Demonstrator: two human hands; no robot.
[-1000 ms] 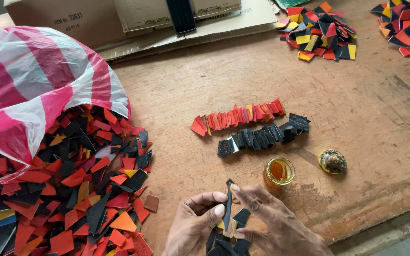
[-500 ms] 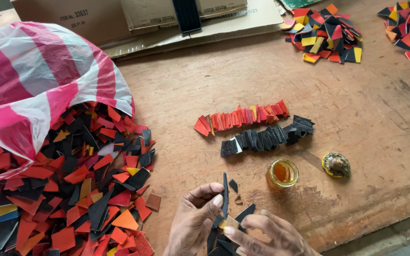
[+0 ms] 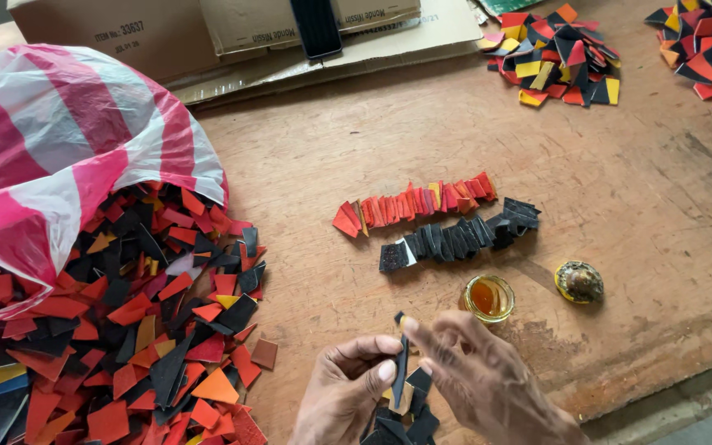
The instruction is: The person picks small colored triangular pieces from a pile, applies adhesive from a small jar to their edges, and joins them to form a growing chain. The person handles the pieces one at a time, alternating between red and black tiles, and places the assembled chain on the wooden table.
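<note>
Black scrap piece [image 3: 400, 367] stands upright low on the table [image 3: 636, 206], pinched between left hand [image 3: 348, 395] and right hand [image 3: 480, 383], with two short rows [image 3: 442, 222] laid out and a big heap [image 3: 117, 330] seemingly left.

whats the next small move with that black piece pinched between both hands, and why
Probably carry the black piece up to the row of black pieces and lay it at one end. Both the left hand and the right hand pinch it upright, the jar of amber glue stands open right beside them, and finished pieces lie sorted by colour, with a red row above.
</note>
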